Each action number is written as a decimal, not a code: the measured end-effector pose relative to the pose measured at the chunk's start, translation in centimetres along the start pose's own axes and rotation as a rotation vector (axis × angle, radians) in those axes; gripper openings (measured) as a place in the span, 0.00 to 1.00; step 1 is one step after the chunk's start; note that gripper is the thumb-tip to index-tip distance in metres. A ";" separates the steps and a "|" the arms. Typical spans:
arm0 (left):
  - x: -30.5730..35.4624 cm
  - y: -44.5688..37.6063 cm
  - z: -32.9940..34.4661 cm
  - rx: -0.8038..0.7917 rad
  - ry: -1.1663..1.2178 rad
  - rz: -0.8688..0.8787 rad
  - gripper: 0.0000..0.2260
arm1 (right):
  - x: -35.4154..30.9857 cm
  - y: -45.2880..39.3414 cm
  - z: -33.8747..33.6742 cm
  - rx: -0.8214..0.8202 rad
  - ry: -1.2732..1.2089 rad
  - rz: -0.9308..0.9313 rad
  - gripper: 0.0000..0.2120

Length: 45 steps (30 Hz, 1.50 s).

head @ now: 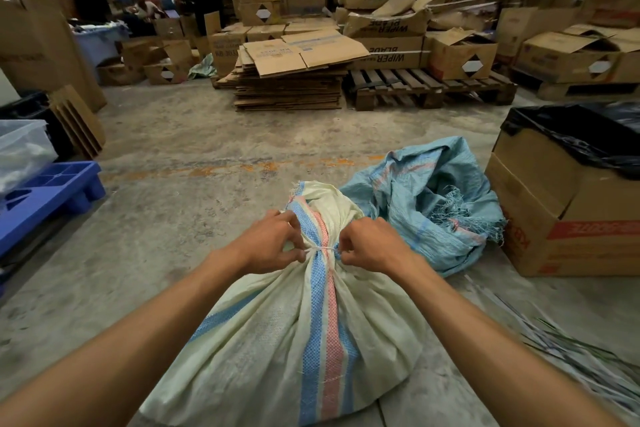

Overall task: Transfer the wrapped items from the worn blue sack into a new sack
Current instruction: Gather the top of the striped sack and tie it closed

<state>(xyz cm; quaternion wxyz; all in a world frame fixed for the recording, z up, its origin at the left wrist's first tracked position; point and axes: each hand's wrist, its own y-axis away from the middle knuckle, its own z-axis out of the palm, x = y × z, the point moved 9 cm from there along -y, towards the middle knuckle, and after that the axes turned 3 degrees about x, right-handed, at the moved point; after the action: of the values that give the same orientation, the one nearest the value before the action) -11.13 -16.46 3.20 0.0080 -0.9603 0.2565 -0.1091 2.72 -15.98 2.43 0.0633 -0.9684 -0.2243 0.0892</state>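
A full cream woven sack (277, 333) with blue and pink stripes lies on the concrete floor in front of me. Its neck is gathered and bound by a thin white string (321, 248). My left hand (268, 241) pinches one end of the string on the left of the neck. My right hand (369, 242) pinches the other end on the right. Behind it to the right, the worn blue sack (429, 201) lies crumpled and slack, with a frayed edge. No wrapped items are visible; the cream sack hides its contents.
A cardboard box lined with a black bag (568, 204) stands at the right. A blue plastic pallet (45, 198) and a clear bin (20, 149) sit at the left. Flattened cartons (291, 80), a wooden pallet (429, 87) and stacked boxes fill the back, with people at back left. Loose strips (568, 347) lie at lower right.
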 end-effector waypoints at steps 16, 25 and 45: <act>1.0 2.7 0.3 0.388 1.138 -0.246 0.12 | 1.1 1.4 0.7 0.080 -1.592 0.213 0.24; 0.6 2.3 0.6 0.524 1.073 -0.266 0.13 | 0.5 1.6 1.3 0.140 -1.579 0.195 0.07; 0.4 1.8 1.7 0.454 1.067 -0.334 0.11 | 1.4 2.8 1.0 0.206 -1.434 0.250 0.10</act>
<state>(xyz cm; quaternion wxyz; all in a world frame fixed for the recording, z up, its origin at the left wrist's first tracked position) -11.37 -18.30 1.53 0.0658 -0.7747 0.0410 -0.6276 4.90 -17.79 0.81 -0.0190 -0.6794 -0.0887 0.7281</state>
